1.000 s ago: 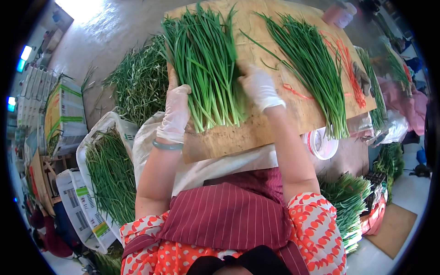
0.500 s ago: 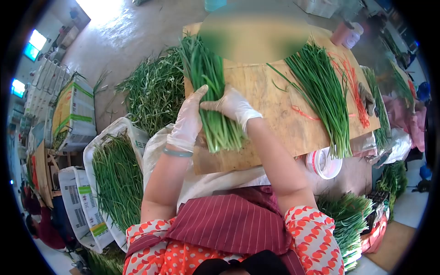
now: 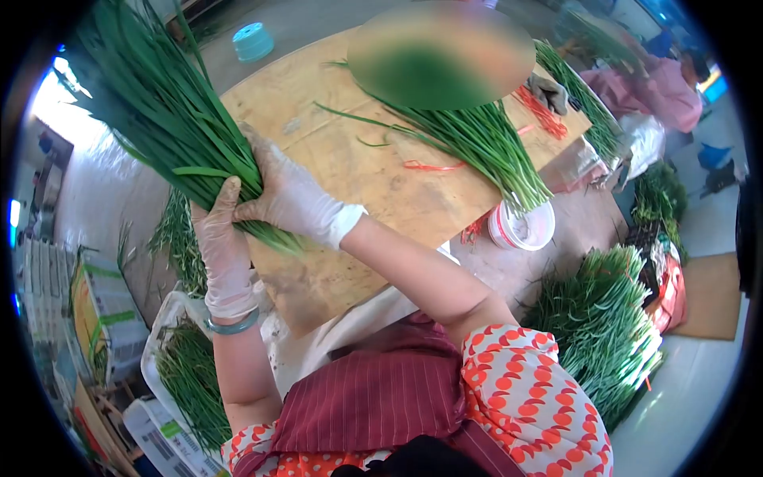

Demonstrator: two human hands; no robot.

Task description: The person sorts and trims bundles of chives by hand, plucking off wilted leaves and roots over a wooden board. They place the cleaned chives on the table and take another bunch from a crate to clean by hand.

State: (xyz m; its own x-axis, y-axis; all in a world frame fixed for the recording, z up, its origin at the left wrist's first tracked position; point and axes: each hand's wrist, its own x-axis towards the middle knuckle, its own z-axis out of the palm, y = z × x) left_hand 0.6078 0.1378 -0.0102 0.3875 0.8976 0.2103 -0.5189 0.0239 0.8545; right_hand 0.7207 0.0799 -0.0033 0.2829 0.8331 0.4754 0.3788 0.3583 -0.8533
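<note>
A thick bunch of garlic chives (image 3: 167, 119) is raised at the left edge of the wooden board, its leaves pointing up and to the left. My left hand (image 3: 221, 250), in a whitish glove, grips it from below near the pale stem ends. Gloved too, my right hand (image 3: 298, 195) wraps the bunch from the right, thumb close to the left thumb. A second bunch of chives (image 3: 469, 147) lies on the board, its upper part hidden by a blurred patch. Red ties (image 3: 540, 113) and a short red strip (image 3: 433, 165) rest near it.
Under the work is the wooden board (image 3: 358, 230). A white bucket (image 3: 522, 226) stands below its right edge, and chives (image 3: 596, 326) are heaped at right. Left are a crate of greens (image 3: 191, 381) and loose leaves (image 3: 176, 238). A person in pink (image 3: 652, 87) is at far right.
Both hands have lifted the bunch off the board and carried it left, tilting its leaves toward the upper left. The camera view has turned, so the board appears rotated.
</note>
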